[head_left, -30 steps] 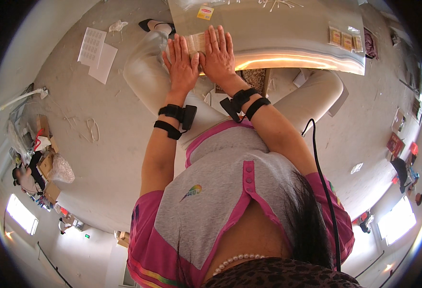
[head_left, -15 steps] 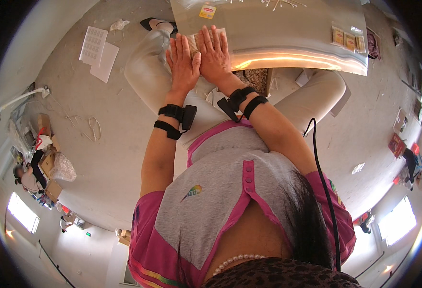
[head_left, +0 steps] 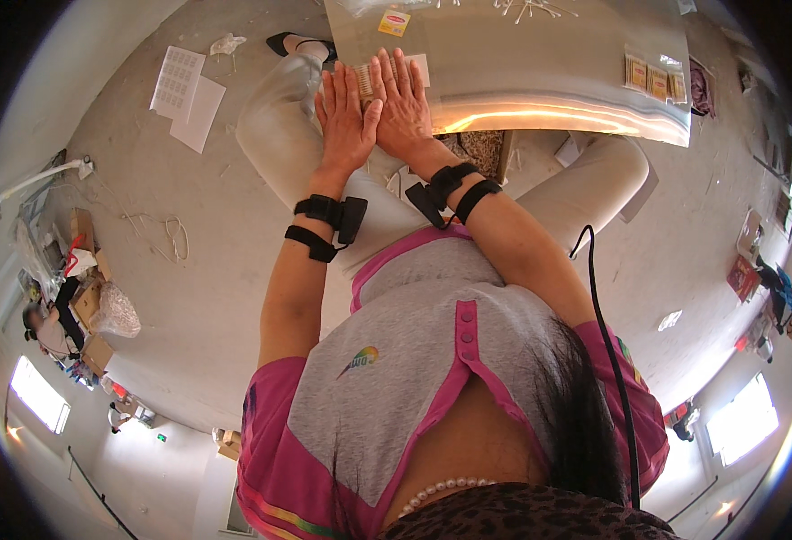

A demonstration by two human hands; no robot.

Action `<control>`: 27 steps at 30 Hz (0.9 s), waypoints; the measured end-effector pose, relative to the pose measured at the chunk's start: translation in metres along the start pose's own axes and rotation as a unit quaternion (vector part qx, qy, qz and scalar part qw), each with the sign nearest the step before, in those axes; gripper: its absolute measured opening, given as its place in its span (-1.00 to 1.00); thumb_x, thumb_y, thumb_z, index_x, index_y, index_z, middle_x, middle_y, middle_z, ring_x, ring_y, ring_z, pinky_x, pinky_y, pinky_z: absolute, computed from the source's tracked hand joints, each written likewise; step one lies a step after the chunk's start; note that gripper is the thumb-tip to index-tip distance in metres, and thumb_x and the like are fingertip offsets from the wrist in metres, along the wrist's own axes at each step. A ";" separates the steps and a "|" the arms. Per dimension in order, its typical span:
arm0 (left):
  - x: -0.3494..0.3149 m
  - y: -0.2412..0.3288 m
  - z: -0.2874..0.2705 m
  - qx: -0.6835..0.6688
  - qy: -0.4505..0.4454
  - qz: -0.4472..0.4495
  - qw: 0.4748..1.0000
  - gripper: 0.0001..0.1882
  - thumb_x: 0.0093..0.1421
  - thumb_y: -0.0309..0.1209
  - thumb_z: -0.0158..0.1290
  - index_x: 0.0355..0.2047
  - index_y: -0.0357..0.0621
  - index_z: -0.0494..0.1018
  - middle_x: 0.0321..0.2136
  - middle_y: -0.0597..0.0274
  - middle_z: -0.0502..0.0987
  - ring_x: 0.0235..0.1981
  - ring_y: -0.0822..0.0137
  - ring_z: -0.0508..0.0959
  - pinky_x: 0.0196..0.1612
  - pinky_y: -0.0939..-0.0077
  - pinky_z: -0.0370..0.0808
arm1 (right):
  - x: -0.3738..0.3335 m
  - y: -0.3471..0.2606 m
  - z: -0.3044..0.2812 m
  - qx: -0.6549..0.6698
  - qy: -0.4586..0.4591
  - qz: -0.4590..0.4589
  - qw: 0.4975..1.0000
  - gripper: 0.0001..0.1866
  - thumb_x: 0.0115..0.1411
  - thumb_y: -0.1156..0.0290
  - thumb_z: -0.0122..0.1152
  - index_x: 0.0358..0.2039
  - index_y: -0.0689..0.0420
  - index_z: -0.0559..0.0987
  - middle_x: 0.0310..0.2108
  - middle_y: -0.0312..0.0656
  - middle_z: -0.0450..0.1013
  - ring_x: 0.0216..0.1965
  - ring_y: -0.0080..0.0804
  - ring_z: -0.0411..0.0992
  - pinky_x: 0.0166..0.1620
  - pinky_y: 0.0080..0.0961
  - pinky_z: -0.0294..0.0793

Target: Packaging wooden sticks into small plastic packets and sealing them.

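My left hand [head_left: 345, 119] lies flat, fingers stretched out, at the near left edge of the shiny metal-topped table [head_left: 540, 67]. Beside it my right hand [head_left: 403, 110] is also flat, its thumb side close against the left thumb. Under and between the fingers shows a row of thin pale sticks [head_left: 365, 79], which look like cotton swabs; most of the row is covered by my hands. A white edge, perhaps of a card or packet [head_left: 423, 68], sticks out right of my right fingers. Neither hand is wrapped round anything.
A yellow-and-white packet [head_left: 395, 22] lies beyond my hands, loose cotton swabs [head_left: 529, 11] at the far edge. Several filled packets [head_left: 657, 81] sit at the table's right. Below the table is an open box [head_left: 477, 144]. Paper sheets [head_left: 189, 99] lie on the floor at left.
My right hand has slid slightly left over the sticks, so more of the white edge shows on its right. The left hand stays nearly in place; the whole view has shifted a little.
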State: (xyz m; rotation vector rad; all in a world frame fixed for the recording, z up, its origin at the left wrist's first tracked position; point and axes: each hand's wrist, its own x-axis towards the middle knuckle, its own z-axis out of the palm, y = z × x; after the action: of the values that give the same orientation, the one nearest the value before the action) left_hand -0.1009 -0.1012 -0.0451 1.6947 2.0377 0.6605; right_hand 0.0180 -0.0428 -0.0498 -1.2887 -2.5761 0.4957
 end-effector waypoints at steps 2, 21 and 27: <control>-0.001 -0.001 -0.002 0.012 -0.002 0.001 1.000 -0.17 0.47 0.12 -0.30 0.49 -0.27 -0.06 0.53 -0.08 -0.15 0.55 -0.10 -0.26 0.48 -0.13 -0.32 | 0.000 -0.001 0.000 0.020 0.004 -0.005 1.000 -0.21 0.40 0.09 -0.17 0.49 0.27 -0.01 0.55 0.04 -0.19 0.57 0.03 -0.33 0.53 0.00 -0.46; 0.025 -0.026 0.001 -0.658 0.201 -0.332 0.645 -0.66 0.39 -0.07 0.13 -0.21 -0.12 0.50 -0.32 0.37 0.55 -0.32 0.51 0.54 -0.22 0.53 0.49 | -0.001 0.001 -0.005 0.038 0.040 -0.024 0.998 -0.19 0.29 0.19 -0.01 0.45 0.32 0.05 0.50 0.11 -0.02 0.54 0.12 -0.18 0.52 0.08 -0.28; 0.033 -0.029 0.015 -0.695 0.211 -0.292 0.623 -0.71 0.38 -0.09 0.16 -0.30 -0.04 0.50 -0.35 0.38 0.56 -0.36 0.52 0.56 -0.28 0.53 0.52 | 0.001 -0.001 -0.004 0.039 0.039 -0.023 0.998 -0.16 0.27 0.17 0.01 0.46 0.33 0.04 0.49 0.13 -0.02 0.54 0.15 -0.18 0.52 0.09 -0.28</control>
State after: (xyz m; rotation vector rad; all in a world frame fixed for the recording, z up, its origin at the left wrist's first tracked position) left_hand -0.1211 -0.0715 -0.0744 -0.0644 1.2540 1.7774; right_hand 0.0186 -0.0417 -0.0455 -1.1959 -2.4907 0.5225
